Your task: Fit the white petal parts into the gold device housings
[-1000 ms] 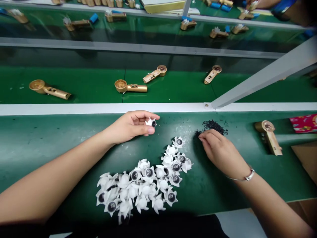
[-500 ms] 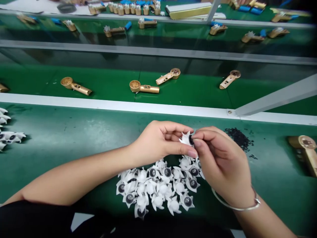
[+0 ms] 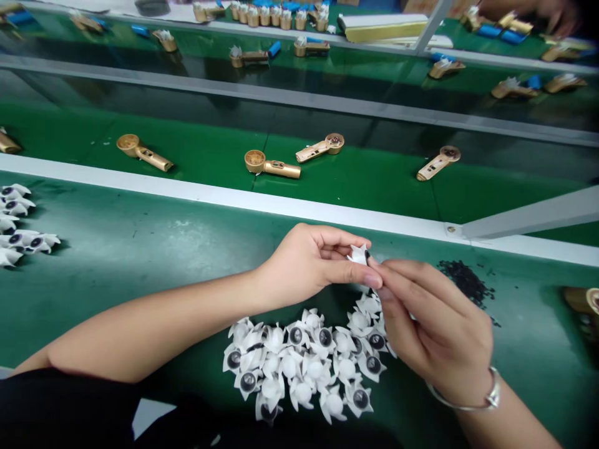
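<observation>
My left hand (image 3: 306, 262) pinches a small white fan impeller (image 3: 358, 254) between thumb and fingers. Its dark hub faces right, toward my right hand (image 3: 437, 315). The right thumb and forefinger are pressed together beside the hub, close to my left thumb tip; whatever they grip, if anything, is hidden. Below both hands lies a heap of white impellers (image 3: 299, 368), several of them showing dark round hubs with metal inside. To the right of my right hand, tiny black pieces (image 3: 468, 284) are spread in a loose pile on the green table (image 3: 178, 240).
More white impellers (image 3: 28, 240) sit at the left edge. Past the pale rail (image 3: 224, 194), gold handheld fan housings (image 3: 281, 167) lie on a green belt. A slanted metal post (image 3: 538, 212) rises at right. Another gold housing (image 3: 583, 299) is at the right edge. A co-worker's hand (image 3: 556, 15) shows far back.
My right fingers have shifted slightly down and away from the hub's face. The impeller has turned so its hub shows more edge-on. The whole view has tilted a little.
</observation>
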A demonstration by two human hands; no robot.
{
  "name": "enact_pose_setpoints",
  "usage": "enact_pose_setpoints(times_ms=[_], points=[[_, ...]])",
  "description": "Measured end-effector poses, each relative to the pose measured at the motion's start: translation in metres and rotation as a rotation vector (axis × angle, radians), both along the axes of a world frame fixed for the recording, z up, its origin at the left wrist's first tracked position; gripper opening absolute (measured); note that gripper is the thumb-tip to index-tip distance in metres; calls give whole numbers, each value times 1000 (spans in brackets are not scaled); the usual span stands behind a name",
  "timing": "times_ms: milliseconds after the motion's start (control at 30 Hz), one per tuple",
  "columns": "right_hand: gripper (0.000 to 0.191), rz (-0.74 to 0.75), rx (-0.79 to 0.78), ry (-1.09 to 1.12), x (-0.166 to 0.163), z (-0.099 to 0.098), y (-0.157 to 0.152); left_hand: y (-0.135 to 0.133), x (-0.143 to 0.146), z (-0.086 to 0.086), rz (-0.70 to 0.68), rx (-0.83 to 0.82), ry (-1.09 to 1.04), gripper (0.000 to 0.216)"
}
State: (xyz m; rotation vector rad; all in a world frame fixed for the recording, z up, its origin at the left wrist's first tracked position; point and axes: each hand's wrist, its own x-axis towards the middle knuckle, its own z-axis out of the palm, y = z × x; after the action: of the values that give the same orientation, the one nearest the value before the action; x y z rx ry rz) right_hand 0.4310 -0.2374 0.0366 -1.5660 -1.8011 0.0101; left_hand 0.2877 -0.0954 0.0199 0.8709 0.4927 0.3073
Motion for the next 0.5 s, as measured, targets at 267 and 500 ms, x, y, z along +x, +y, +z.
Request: enact_pose_setpoints(times_ms=[267, 500], points=[[72, -229, -305, -64, 74, -29, 214, 45, 4, -8, 176, 27, 41, 56], [70, -53, -386, -130, 61, -36, 280, 53, -4, 4, 131, 23, -75, 52]])
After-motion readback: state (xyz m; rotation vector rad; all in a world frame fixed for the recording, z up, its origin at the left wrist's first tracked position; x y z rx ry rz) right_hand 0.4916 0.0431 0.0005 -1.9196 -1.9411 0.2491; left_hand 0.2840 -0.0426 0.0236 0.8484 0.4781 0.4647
